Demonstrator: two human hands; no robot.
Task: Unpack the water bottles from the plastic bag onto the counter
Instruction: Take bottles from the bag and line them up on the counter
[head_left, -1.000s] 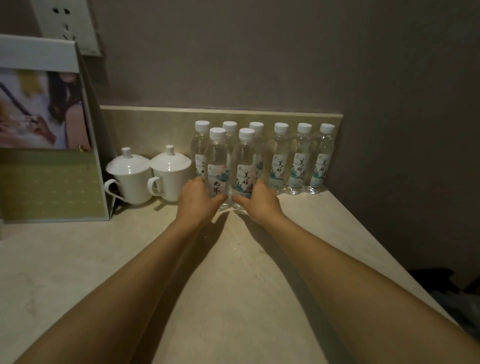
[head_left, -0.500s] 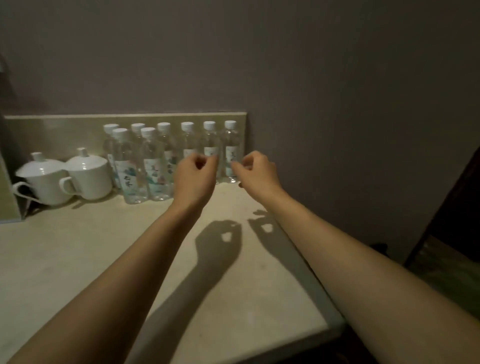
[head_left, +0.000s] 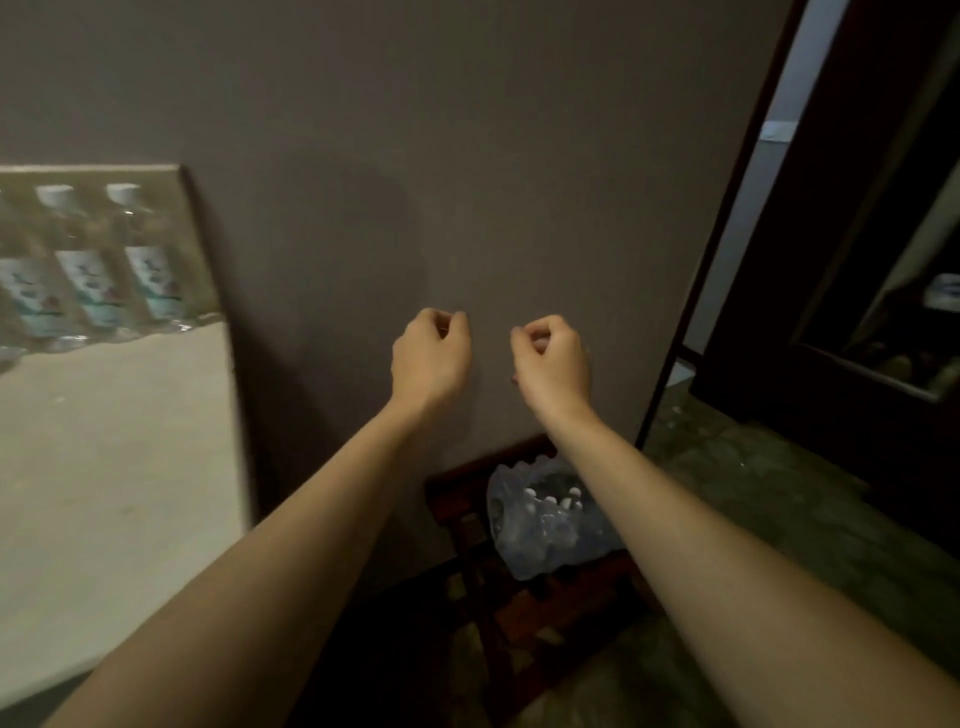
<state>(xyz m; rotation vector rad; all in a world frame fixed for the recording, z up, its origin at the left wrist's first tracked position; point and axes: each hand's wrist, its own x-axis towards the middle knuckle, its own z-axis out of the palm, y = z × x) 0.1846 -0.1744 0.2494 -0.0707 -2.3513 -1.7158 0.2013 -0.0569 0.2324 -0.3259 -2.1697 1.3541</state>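
Note:
Both my arms stretch out in front of a bare grey wall. My left hand (head_left: 431, 356) and my right hand (head_left: 553, 358) have their fingers curled and hold nothing. Below my right forearm a clear plastic bag (head_left: 545, 514) with several white-capped water bottles sits on a dark wooden stool (head_left: 467, 499) on the floor. At the far left, three water bottles (head_left: 96, 265) with white caps and pale labels stand in a row at the back of the beige counter (head_left: 114, 457), against the backsplash. Both hands hang right of the counter, well above the bag.
The counter's right edge runs down the frame at the left. A dark door frame (head_left: 722, 218) stands at the right, with a dark cabinet (head_left: 883, 291) beyond it. Patterned green carpet (head_left: 779, 509) covers the floor around the stool.
The view has swung right, away from the row of bottles. Both hands left the bottles on the counter, lifted and curled, and now hang empty before the wall above the bag.

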